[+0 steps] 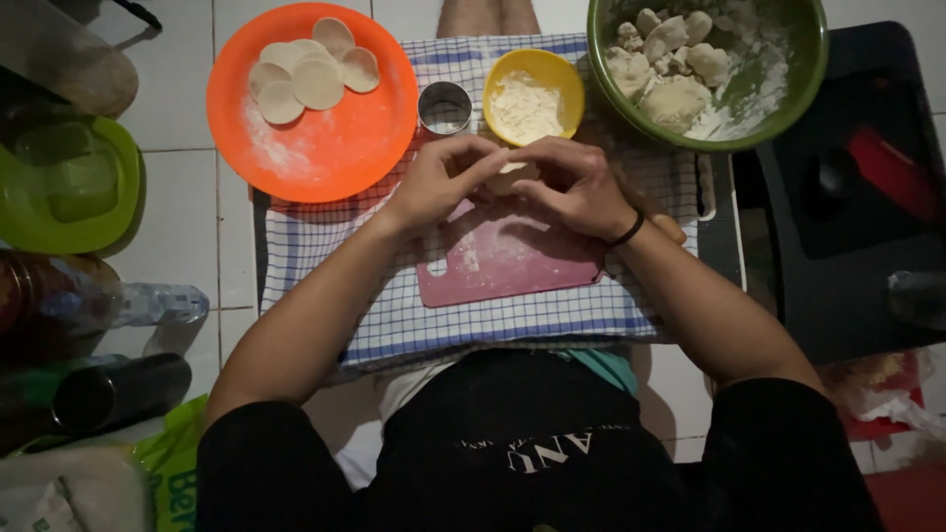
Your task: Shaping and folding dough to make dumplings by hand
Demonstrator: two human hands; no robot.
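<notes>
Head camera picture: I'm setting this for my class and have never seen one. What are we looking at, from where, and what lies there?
A person's head-worn camera looks down at their own two bare hands. The left hand and right hand meet over a pink cutting board on a checked cloth, pinching a small pale piece of dough, mostly hidden. Beyond lie an orange plate with dough rounds, a metal ring cutter, a yellow bowl of flour and a green bowl of dough lumps.
</notes>
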